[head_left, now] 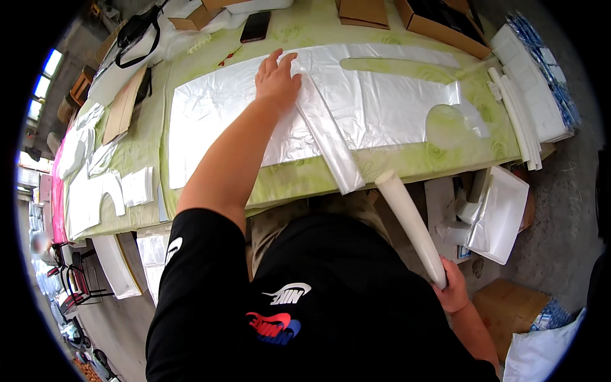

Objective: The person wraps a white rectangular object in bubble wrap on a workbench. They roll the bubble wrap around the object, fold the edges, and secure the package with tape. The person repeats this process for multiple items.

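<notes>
My left hand [278,79] rests near the far end of a long, narrow folded strip of shiny clear plastic [328,134], its fingers apart and curving slightly. The strip slants toward me across a white plastic sheet [216,114] and hangs a little past the table's near edge. The sheet lies flat, with a strap-like cutout at its right end. Down at my right side, my right hand [453,290] is closed round the lower end of a long off-white tube [414,232]. The tube's upper end tilts up toward the table edge, beside the strip.
A green patterned cloth covers the table [375,156]. A phone [256,27] and cardboard boxes [439,25] stand along the far side. White rolls [519,121] lie at the right edge. Folded white pieces [137,186] are at left; a white bin [499,216] sits below right.
</notes>
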The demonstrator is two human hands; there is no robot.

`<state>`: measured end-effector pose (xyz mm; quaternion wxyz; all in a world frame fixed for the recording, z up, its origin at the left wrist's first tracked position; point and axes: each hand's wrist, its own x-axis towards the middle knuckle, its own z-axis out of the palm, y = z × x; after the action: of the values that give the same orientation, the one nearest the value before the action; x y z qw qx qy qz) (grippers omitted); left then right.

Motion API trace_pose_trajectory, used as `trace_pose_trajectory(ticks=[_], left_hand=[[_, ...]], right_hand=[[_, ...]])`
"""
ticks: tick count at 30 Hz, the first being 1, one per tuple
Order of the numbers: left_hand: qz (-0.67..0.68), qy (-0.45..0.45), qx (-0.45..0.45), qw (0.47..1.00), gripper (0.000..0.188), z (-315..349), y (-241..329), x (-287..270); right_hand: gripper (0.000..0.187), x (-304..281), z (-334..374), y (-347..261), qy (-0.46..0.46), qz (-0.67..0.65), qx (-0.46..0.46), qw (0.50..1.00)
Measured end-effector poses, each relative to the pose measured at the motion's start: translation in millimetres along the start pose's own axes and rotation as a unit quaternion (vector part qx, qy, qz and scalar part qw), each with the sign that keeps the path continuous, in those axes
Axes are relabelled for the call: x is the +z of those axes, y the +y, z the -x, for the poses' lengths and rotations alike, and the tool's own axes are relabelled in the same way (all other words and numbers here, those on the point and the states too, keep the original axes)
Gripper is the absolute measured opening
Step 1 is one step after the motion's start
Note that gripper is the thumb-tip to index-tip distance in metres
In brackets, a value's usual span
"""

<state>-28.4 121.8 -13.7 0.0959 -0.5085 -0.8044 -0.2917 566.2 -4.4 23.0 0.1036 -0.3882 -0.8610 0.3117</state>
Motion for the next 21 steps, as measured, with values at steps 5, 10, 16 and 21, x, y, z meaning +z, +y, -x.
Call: trace_pose_trajectory(ticks=[5,10,16,21], left_hand=[[0.021,-0.214,0.298,0.930,0.090,83,34,-40],[0.039,-0.343,0.350,0.871,0.098,137,53,-86],[0.072,-0.328,0.371,0.866,0.072,163,37,-101],[0.065,-0.310,0.353,0.880,0.069,168,46,-99]], right_hand=[[0.076,6,-51,-4,0.049,0.027,-0.023,0.998],[0.069,-8,-159,-37,0.019,0.056,-0.130,0.990],[0.067,-9,-254,-62,-0.050,0.162,-0.216,0.962],[0.065,0,-301,-47,0.010,0.186,-0.176,0.967]])
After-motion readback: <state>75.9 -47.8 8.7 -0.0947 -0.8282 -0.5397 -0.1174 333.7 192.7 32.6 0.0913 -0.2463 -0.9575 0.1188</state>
